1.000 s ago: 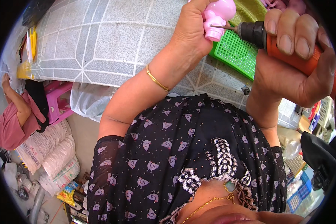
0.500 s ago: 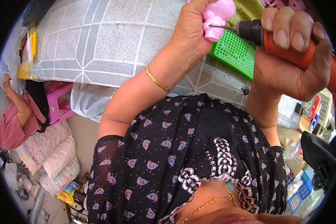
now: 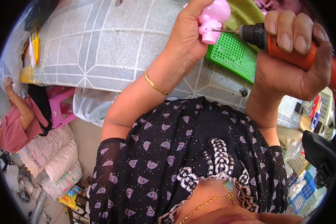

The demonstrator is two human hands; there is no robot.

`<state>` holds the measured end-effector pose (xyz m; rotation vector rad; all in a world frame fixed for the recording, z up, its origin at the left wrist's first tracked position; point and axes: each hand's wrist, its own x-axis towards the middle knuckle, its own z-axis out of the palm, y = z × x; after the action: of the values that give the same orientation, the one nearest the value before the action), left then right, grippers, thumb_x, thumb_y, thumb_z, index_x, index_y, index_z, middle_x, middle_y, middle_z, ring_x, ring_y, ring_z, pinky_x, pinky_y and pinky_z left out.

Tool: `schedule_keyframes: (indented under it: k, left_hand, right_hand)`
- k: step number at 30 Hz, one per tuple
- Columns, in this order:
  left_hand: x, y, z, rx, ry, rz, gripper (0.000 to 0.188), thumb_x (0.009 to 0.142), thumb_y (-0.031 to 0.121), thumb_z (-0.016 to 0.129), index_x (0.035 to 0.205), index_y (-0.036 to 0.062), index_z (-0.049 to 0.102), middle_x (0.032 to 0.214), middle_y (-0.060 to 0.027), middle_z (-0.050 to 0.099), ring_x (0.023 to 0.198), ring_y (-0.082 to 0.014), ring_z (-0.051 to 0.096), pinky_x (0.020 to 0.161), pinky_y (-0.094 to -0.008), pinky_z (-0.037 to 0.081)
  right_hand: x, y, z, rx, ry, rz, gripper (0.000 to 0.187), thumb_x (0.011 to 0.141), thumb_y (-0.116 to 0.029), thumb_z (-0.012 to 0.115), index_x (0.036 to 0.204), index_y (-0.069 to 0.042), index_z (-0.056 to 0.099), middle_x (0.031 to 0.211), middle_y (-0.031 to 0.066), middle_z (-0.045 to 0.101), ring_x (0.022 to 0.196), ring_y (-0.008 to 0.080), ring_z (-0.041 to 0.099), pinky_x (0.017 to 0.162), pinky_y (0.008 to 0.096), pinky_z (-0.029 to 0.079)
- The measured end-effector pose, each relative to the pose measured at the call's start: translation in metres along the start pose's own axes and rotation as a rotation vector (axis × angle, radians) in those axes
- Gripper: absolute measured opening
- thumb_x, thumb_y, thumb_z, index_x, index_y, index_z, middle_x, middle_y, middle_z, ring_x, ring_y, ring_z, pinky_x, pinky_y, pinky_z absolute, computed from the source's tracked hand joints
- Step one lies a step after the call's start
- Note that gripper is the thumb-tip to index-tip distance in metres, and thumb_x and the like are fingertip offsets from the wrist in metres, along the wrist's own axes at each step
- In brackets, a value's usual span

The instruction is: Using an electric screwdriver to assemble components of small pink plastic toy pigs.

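left hand [image 3: 186,37] gripping pink toy [image 3: 212,18], right hand [image 3: 291,63] wrapped around orange drill [image 3: 295,48], bit touching toy, green tray [image 3: 233,56] near worktop [image 3: 100,44] edge

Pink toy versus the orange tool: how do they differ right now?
The pink toy is small, rounded and pale, pinched in the left hand; the orange tool is long and cylindrical with a black nose, wrapped by the right hand. The toy takes the thin bit; the tool drives it. Both are held above the green perforated tray.
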<state>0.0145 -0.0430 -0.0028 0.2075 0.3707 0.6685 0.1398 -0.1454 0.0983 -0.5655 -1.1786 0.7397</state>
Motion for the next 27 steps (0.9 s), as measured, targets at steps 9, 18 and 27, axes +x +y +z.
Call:
schedule_keyframes:
  k: [9,18,27]
  left_hand:
    - [-0.011,0.002,0.003,0.321,-0.135,0.069,0.047,0.094,0.032,0.076,0.127,0.0023,0.062,0.099,-0.0131,0.070,0.077,-0.0237,0.070,0.059,-0.0324,0.061]
    - [-0.002,0.000,0.003,0.237,-0.144,-0.017,0.052,0.093,0.043,0.074,0.125,0.0042,0.061,0.105,-0.0194,0.070,0.077,-0.0266,0.070,0.060,-0.0333,0.060]
    - [-0.001,0.016,0.001,0.045,-0.450,-0.210,0.058,0.091,0.058,0.065,0.133,0.0177,0.058,0.132,-0.0393,0.055,0.074,-0.0315,0.057,0.059,-0.0356,0.051]
  right_hand:
    - [0.005,-0.002,0.058,-0.286,0.614,-0.134,0.018,0.108,-0.027,0.052,0.106,-0.010,0.052,0.072,-0.0020,0.050,0.057,0.0109,0.050,0.061,0.0283,0.046]
    - [0.004,-0.011,0.054,-0.142,0.561,-0.145,0.018,0.107,-0.028,0.052,0.105,-0.010,0.052,0.071,-0.0020,0.050,0.056,0.0112,0.051,0.060,0.0289,0.048]
    - [0.010,-0.022,0.028,-0.277,0.574,-0.224,0.017,0.105,-0.027,0.057,0.103,-0.010,0.054,0.072,-0.0025,0.051,0.057,0.0104,0.051,0.059,0.0273,0.047]
